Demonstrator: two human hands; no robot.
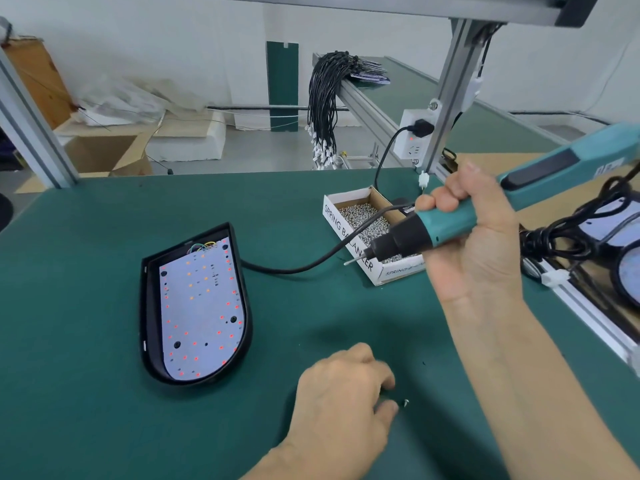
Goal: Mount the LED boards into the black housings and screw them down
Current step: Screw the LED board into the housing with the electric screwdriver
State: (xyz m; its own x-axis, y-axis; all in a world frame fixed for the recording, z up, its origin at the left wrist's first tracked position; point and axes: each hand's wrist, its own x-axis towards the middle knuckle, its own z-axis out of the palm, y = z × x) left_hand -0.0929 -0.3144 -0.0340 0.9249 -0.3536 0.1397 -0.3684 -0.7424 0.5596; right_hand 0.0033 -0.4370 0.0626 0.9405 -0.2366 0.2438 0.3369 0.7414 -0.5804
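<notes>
Head view, starting at my far left: the black housing (pixel 194 306) lies flat on the green mat (pixel 86 341), its rounded end toward me. I can see the white LED board (pixel 202 313) seated inside it, dotted with red and orange points, and a small knot of coloured wires (pixel 204 245) at its far end. A black cable (pixel 304 266) leaves the housing's far right corner and curves across the mat toward the screw box.

Moving right, my left hand (pixel 341 393) rests knuckles up on the mat near the bottom edge, fingers curled down with the tips touching the mat. Whether it has anything pinched under them I cannot tell. A single loose screw (pixel 405 402) lies on the mat just beside its fingertips.

Farther back and to the right, a white cardboard box (pixel 349 233) holds a heap of silver screws (pixel 360 216).

Over that box my right hand (pixel 474 233) grips the teal electric screwdriver (pixel 512 199), fingers wrapped round its body and thumb on top. I see its black nose and bit (pixel 353 261) pointing down-left, the tip hanging above the box's near edge, well apart from the housing.

At the right edge, coiled black cords (pixel 568 233) lie beside an aluminium rail (pixel 588 313).
</notes>
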